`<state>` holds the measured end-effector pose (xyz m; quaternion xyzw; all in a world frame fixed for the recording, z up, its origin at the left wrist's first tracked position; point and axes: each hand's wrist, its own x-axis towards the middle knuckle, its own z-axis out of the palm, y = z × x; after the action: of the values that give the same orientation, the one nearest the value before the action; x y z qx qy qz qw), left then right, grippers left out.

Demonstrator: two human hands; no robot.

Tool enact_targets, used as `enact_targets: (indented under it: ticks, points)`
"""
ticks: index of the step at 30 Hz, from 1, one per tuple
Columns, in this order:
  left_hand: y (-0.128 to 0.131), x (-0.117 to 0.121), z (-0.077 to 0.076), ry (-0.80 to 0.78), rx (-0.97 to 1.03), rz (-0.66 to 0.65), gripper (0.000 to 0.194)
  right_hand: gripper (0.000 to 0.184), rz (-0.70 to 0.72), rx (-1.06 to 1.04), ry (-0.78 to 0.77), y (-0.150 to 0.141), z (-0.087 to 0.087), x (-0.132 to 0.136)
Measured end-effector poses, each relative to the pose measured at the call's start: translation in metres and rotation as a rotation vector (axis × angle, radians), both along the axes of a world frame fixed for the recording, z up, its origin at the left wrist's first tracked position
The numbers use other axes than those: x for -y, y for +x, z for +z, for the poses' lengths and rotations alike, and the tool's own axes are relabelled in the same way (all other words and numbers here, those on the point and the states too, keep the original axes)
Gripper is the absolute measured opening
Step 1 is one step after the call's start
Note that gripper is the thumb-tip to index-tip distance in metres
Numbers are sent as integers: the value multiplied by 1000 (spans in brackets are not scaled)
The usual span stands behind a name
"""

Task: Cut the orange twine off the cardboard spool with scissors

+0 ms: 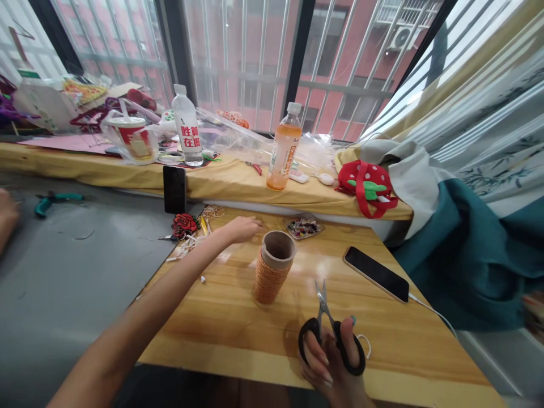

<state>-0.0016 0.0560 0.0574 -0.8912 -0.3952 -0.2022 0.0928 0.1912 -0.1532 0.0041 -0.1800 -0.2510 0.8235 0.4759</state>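
Observation:
My right hand (334, 362) is at the near edge of the wooden table (221, 328), closed on black-handled scissors (325, 328) whose blades point away from me. My left hand (242, 229) reaches far across the table, fingers curled down on the surface near the far edge; whether it holds anything I cannot make out. Between the hands stands an upright cardboard tube (274, 266), its lower part wrapped in orange cord.
A phone (376, 273) with a cable lies right of the tube. A small tray of beads (303, 228), a red fabric rose (185, 224), a standing black phone (174, 188), an orange drink bottle (284, 147), a water bottle (187, 126) and a strawberry pouch (368, 184) sit beyond. Another person's hand (6, 215) is at far left.

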Motion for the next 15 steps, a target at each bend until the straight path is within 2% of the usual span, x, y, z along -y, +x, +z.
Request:
enact_targets:
  ticks: [2,3,5,7,8,9,11,13,15]
  points:
    - [-6,6,5,27,-97,-104,28,61,-17,-11,-38,0,0,1]
    - [-11,13,9,91,-91,-97,31,61,-20,-19,-53,0,0,1]
    - [-21,37,15,225,22,11,30,61,-26,-30,-62,0,1,1]
    - [-27,71,12,304,224,146,20,60,-28,-40,-53,0,2,1]
    - [-28,90,7,315,287,143,14,60,-27,-41,-47,0,2,1]
    - [-27,108,-2,262,250,57,11,60,-23,-39,-40,0,2,1]
    - [-23,137,-22,147,72,-117,11,59,-15,-25,-28,0,2,1]
    - [-18,154,-41,69,-73,-164,12,59,-14,-3,-20,0,1,1]
    - [-16,159,-52,32,-135,-138,15,59,-24,7,-16,0,1,1]
